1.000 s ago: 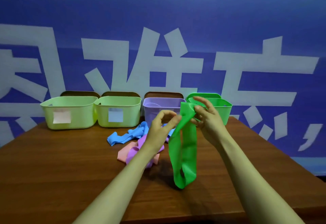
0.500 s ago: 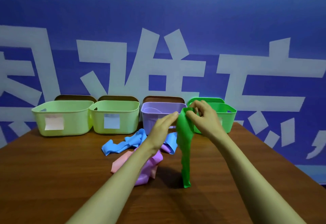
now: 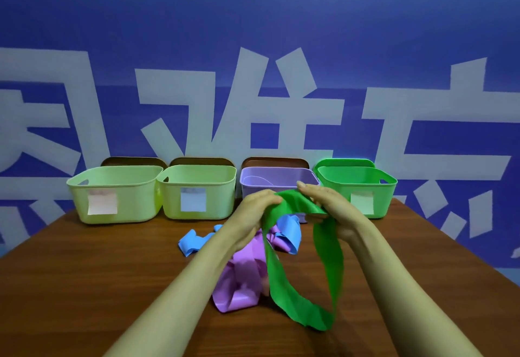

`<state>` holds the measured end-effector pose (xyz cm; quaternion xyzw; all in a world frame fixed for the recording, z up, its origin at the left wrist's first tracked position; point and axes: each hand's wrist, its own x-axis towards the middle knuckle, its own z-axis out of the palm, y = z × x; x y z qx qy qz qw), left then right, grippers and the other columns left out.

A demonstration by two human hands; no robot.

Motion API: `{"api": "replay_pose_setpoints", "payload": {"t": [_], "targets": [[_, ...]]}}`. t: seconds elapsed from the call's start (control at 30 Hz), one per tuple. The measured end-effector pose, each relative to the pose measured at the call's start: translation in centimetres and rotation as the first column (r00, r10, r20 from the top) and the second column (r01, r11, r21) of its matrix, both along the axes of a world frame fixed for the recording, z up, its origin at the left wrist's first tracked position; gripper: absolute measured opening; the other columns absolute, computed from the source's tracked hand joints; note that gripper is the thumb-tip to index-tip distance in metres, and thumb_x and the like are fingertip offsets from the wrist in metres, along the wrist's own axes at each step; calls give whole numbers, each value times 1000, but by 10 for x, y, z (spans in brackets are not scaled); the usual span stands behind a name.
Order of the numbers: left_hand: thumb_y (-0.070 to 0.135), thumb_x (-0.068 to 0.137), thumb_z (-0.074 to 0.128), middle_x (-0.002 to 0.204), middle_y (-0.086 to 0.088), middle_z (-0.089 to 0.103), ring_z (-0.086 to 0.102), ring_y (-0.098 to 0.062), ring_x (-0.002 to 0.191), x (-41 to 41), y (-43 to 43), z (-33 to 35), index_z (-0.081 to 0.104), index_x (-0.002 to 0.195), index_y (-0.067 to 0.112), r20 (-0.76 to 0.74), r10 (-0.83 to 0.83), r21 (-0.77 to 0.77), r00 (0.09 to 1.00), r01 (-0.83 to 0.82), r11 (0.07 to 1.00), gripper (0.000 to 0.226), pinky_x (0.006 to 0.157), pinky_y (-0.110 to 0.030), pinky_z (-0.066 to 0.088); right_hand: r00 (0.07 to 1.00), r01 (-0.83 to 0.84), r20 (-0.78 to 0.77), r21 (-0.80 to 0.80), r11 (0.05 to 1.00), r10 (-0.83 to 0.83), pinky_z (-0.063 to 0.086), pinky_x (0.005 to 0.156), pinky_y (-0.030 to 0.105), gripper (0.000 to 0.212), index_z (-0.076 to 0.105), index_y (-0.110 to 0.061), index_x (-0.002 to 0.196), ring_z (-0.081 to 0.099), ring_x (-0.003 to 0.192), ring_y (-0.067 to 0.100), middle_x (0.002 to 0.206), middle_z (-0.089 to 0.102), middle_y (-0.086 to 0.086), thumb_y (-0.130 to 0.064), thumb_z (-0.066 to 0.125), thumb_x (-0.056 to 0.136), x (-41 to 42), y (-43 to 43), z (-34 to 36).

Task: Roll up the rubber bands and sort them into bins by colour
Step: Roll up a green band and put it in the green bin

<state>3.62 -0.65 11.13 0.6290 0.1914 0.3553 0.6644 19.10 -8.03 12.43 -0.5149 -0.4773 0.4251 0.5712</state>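
Nearest you, the low end of the green rubber band (image 3: 304, 297) hangs as an open loop down to the wooden table (image 3: 84, 286); whether it touches the wood, I cannot tell. Just left of that loop a purple band (image 3: 242, 280) lies crumpled on the table, partly under your left forearm.

Higher up, both your hands hold the top of the green band. Your left hand (image 3: 253, 213) has its fingers curled over the band's left end. Your right hand (image 3: 334, 210) lies over the right end, fingers on top and thumb underneath, pinching it.

Beyond your hands a blue band (image 3: 194, 241) lies twisted on the table, one end showing past the purple one.

Along the far edge stand four bins in a row: a pale green bin (image 3: 118, 176) with a pinkish note, a second pale green bin (image 3: 197, 174) with a bluish note, a purple bin (image 3: 275, 179), and a green bin (image 3: 357, 182) with a pale label. Behind them rises a blue wall (image 3: 253, 19) with large white characters.
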Motion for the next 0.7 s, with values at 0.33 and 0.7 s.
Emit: {"api": "replay_pose_setpoints", "payload": {"t": [0.33, 0.7], "targets": [[-1, 85, 62, 90, -7, 68, 66, -16, 75, 4, 4, -13, 63, 92, 11, 146, 40, -170, 988, -15, 985, 15, 72, -30, 49, 919, 247, 250, 237, 939, -305, 50, 66, 17, 24, 59, 0, 95, 56, 71, 10, 81, 58, 4, -25, 61, 93, -5, 0, -9], [13, 77, 77, 114, -4, 58, 59, -15, 100, 15, -8, -23, 53, 110, 19, 38, 222, 181, 974, -225, 957, 41, 77, -22, 50, 881, 135, 393, 321, 937, -262, 49, 66, 21, 13, 58, -11, 80, 58, 70, 11, 75, 62, 2, -8, 69, 86, 1, -9, 21]]}}
